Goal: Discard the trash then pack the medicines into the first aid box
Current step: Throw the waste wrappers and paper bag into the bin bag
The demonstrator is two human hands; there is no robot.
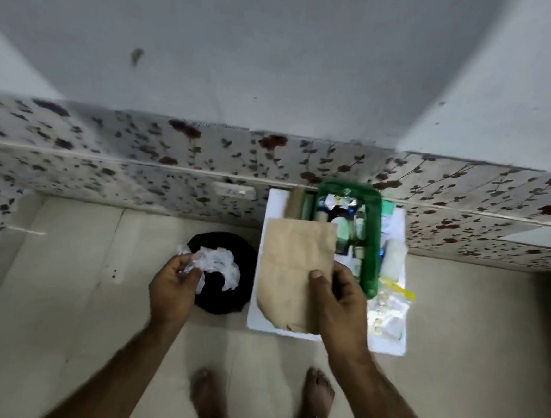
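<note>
Two hands' fingers grip crumpled plastic (218, 265) and paper bag (292, 276) above tiled floor (63, 291).

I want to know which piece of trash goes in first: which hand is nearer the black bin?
Left. The left hand holds crumpled plastic over the black bin; the right hand holds a brown paper bag beside it.

No lettering can be read anywhere here. The brown paper bag (295, 276) is plain on the side that shows. The bottles and packets inside the green box (371, 249) carry patches of colour that may be labels, but they are too small and blurred to make out. The clear pouches (388, 313) on the white table (266, 327) show pale shapes and nothing legible. The white wall plate (234, 191) bears faint marks that cannot be read.
</note>
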